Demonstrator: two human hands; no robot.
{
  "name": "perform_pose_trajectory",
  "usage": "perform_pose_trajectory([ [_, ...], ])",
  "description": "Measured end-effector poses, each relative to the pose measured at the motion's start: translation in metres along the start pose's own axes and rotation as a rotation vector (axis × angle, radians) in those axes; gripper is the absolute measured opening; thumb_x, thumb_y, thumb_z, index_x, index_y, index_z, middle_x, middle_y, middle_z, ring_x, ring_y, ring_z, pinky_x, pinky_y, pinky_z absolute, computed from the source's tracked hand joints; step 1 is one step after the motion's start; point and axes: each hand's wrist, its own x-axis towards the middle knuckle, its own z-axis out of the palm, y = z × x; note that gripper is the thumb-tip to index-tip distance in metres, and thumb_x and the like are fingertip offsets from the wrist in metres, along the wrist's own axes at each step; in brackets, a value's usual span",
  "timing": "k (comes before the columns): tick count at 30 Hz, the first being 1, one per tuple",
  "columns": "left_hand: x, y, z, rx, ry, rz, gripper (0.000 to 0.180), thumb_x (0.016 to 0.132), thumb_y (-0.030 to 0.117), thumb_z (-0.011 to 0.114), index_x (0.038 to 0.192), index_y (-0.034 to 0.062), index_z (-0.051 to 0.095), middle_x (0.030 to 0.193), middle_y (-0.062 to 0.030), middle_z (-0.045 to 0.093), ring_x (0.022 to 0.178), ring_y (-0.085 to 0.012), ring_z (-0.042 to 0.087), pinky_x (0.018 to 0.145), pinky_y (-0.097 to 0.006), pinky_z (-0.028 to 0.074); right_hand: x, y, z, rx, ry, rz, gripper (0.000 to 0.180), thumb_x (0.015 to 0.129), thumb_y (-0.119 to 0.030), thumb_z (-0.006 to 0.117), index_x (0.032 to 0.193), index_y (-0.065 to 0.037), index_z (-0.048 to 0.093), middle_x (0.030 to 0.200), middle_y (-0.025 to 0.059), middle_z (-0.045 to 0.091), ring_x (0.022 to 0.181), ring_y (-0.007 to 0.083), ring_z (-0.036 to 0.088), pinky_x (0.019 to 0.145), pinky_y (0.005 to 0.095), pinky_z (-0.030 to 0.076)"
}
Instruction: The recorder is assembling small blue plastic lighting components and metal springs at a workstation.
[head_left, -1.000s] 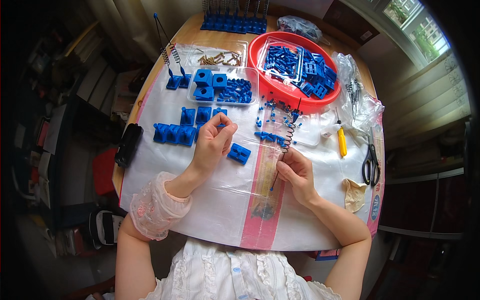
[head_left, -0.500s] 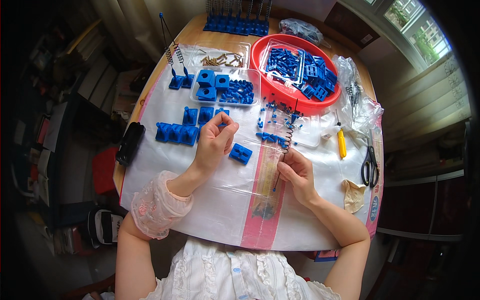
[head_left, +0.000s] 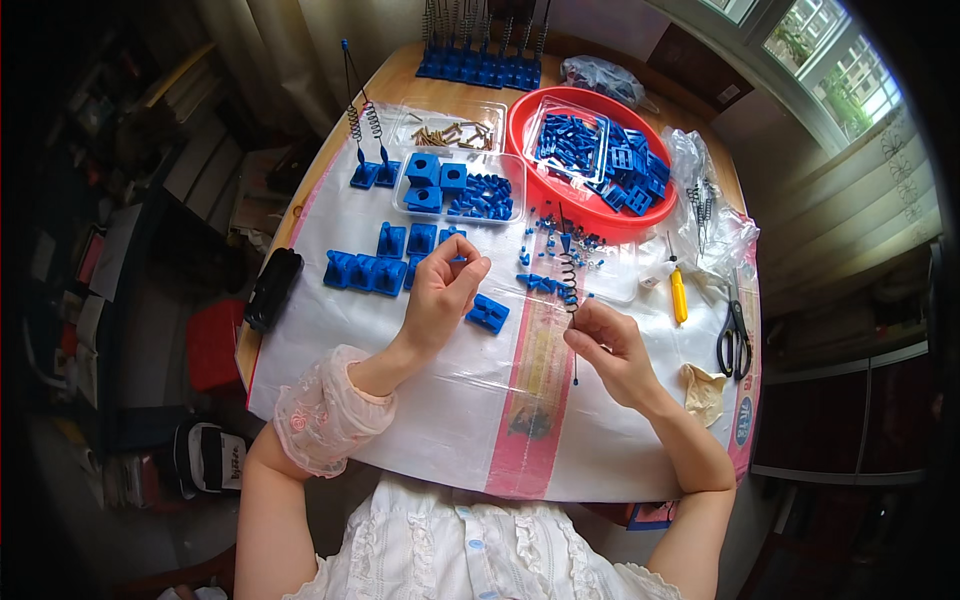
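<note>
My right hand (head_left: 617,352) pinches a thin black wire with a coiled spring section (head_left: 569,278). The wire stands nearly upright, with a small blue tip at its lower end and a blue cone-shaped piece near the top. My left hand (head_left: 440,298) is raised over the table, thumb and forefinger pressed together; anything between them is too small to make out. Close beside it lies one blue base with a raised middle (head_left: 487,313). Several blue bases with upright posts (head_left: 362,273) stand in rows behind and left of that hand, partly hidden by it.
A clear tub (head_left: 515,210) holds blue blocks and small pieces, with brass screws (head_left: 452,134) behind it. Blue parts fill a red basin (head_left: 668,212). Small blue caps (head_left: 545,284) lie mid-table. A yellow-handled tool (head_left: 679,298), scissors (head_left: 735,345) and a black case (head_left: 272,290) lie near the edges.
My right hand has shifted a little to the right, and the spring wire has turned from slanted to nearly upright. My left hand stays pinched near the same place; the whole view has shifted slightly.
</note>
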Motion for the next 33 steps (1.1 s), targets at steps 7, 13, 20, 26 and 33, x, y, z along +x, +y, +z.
perform_pose_trajectory([
  [7,0.002,0.001,-0.005,-0.042,0.004,0.038,0.018,0.098,0.014,0.061,0.084,0.0088,0.051,0.058,0.0067,0.046,0.046,-0.0001,0.036,0.041,-0.020,0.025,-0.018,-0.056,-0.040,-0.862,-0.231,0.075,0.010,0.087,-0.006,0.064,0.086,-0.001,0.055,0.068,0.0159,0.061,0.066,0.0339,0.061,0.061,0.0434,0.044],
  [13,0.002,0.001,-0.006,-0.033,-0.003,0.027,0.017,0.098,0.014,0.061,0.084,0.0089,0.051,0.059,0.0069,0.046,0.046,0.0002,0.034,0.041,-0.020,0.024,-0.024,-0.053,-0.051,-1.196,-0.286,0.192,0.006,0.085,-0.005,0.062,0.081,-0.003,0.058,0.075,0.0126,0.068,0.076,0.0331,0.067,0.066,0.0452,0.048],
  [20,0.003,0.011,-0.004,0.168,-0.056,0.040,0.014,0.095,0.017,0.066,0.092,0.0069,0.057,0.071,0.0060,0.054,0.064,-0.0023,0.048,0.054,-0.021,0.039,-0.018,-0.032,-0.051,-1.256,-0.307,0.248,0.005,0.084,-0.005,0.062,0.080,-0.004,0.060,0.077,0.0130,0.069,0.078,0.0332,0.067,0.067,0.0442,0.048],
  [26,-0.001,0.045,-0.005,0.694,-0.299,0.073,0.022,0.088,0.020,0.073,0.102,0.0060,0.063,0.097,-0.0004,0.061,0.083,-0.0070,0.055,0.064,-0.020,0.044,-0.015,-0.026,-0.054,-1.230,-0.294,0.251,0.006,0.085,-0.008,0.065,0.082,-0.004,0.062,0.078,0.0140,0.069,0.079,0.0336,0.067,0.068,0.0454,0.048],
  [33,-0.009,0.043,-0.017,0.817,-0.372,-0.054,0.040,0.073,0.008,0.083,0.108,0.0003,0.066,0.100,-0.0088,0.064,0.079,-0.0140,0.061,0.072,-0.029,0.054,-0.014,-0.063,-0.085,-1.132,-0.153,0.429,0.029,0.083,-0.029,0.076,0.085,-0.003,0.066,0.076,0.0175,0.067,0.075,0.0355,0.066,0.071,0.0439,0.049],
])
